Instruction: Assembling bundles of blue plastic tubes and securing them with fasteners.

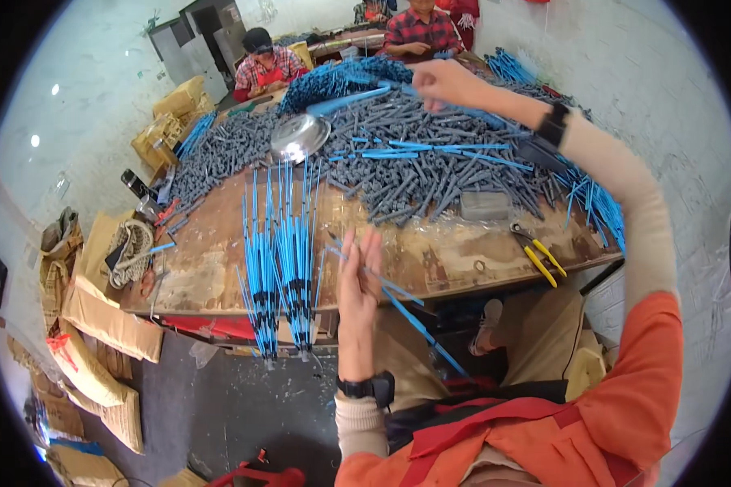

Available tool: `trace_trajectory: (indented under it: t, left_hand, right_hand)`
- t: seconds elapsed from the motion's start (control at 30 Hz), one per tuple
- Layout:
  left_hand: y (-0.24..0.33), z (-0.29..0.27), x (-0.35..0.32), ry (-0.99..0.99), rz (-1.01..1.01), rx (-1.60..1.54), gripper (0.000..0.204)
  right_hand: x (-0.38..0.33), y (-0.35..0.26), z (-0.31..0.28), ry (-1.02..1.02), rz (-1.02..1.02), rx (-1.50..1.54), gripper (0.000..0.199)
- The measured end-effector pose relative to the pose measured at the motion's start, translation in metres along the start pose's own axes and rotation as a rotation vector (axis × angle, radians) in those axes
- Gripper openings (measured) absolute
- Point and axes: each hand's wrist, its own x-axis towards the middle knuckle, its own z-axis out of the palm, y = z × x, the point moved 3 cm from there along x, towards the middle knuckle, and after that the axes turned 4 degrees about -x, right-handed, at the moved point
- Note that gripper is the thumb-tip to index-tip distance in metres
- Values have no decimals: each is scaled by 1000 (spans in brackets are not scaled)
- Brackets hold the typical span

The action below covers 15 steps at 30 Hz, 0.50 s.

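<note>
Blue, thin sticks [418, 325] lie caught in the left hand [358, 280] in the head view, slanting from its fingers down and right over the person's lap. Those fingers point up and stand close together; the exact pinch on the sticks is unclear. The right hand [447, 85] is raised well beyond and right of them, its fingers curled and blurred, so I cannot tell whether they clamp anything. Just left of the right fingers is a dark-blue heap [333, 85]; nearer the person than these fingers spreads a pile of grey pieces [430, 185]. Left of the left fingers, bundled blue sticks with black bands [300, 252] overhang the wooden table [414, 264]; well to their right rest yellow-handled pliers [542, 264].
</note>
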Motion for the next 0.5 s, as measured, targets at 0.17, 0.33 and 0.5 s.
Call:
trace_trajectory:
  t: [0.17,0.33,0.5]
  left_hand:
    - [-20,36,6,-270,-10,8,41]
    - [-26,21,-19,-203,-35,191,27]
    - [-19,20,-46,-274,26,223,14]
  right_hand:
    - [-127,-115,61,-553,252,858,21]
    - [-196,-134,94,-493,489,1291,19]
    - [-210,-142,102,-390,491,1316,19]
